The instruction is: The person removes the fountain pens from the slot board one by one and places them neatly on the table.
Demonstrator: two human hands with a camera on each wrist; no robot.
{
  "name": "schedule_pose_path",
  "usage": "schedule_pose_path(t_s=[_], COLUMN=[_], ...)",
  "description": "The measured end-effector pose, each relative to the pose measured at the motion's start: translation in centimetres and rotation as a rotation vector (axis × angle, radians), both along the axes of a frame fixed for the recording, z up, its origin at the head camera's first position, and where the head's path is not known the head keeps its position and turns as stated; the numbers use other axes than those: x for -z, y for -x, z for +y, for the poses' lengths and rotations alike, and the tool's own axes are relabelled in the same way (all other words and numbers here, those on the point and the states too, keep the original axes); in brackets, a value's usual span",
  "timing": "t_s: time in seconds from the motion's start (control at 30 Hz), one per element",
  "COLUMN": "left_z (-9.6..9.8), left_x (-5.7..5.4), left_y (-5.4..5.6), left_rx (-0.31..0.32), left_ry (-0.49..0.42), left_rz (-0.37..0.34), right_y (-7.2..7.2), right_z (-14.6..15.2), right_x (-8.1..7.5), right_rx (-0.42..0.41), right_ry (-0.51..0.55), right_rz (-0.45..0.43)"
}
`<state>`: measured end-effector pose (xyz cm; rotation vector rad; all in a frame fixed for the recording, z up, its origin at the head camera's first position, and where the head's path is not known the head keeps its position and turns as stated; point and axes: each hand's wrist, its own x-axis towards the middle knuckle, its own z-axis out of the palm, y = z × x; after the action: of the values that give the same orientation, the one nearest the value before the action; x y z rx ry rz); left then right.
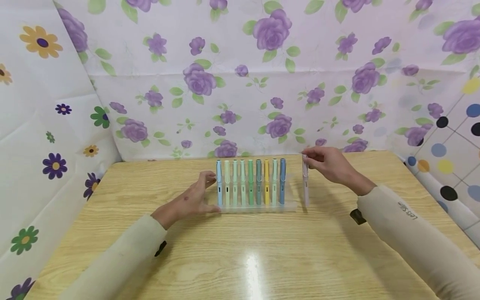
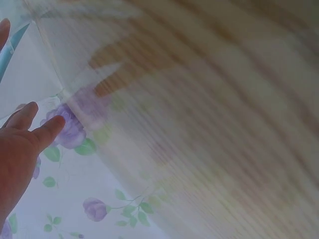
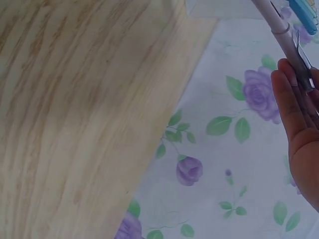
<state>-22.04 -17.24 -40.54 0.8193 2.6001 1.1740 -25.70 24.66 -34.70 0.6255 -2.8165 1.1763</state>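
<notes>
A clear pen stand (image 1: 258,209) on the table carries several upright capped pens in blue, green, yellow and pale tones. My left hand (image 1: 196,198) holds the stand at its left end, thumb at the front base and fingers toward the back, beside the light blue pen (image 1: 219,183). To the right of the stand, my right hand (image 1: 328,164) pinches a pale lilac pen (image 1: 305,183) near the top of its cap. That pen is upright, apart from the dark blue pen (image 1: 283,181) at the row's right end. In the right wrist view the lilac pen's metal clip (image 3: 305,62) shows.
A light wood table (image 1: 210,254) lies beneath everything. Behind it hangs a sheet with purple flowers (image 1: 232,83). Patterned sheets also stand at the left (image 1: 48,137) and right (image 1: 450,166) sides.
</notes>
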Motion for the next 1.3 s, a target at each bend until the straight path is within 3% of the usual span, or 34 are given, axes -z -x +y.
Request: schedule_pose_path(t_s=[0.23,0.9,1.3], left_z=[0.2,0.3,0.3], left_x=[0.1,0.0,0.2], left_y=[0.1,0.0,0.2], left_rx=[0.005,-0.015,-0.018], left_ry=[0.0,0.006,-0.004], left_rz=[0.014,0.009,0.002], right_y=[0.4,2.2,3.0], right_z=[0.6,1.9,2.0], right_x=[0.8,3.3,4.1], right_rx=[0.009,-0.036,-0.034], right_ry=[0.017,0.07,0.038], right_rz=[-0.087,-0.23,-0.338])
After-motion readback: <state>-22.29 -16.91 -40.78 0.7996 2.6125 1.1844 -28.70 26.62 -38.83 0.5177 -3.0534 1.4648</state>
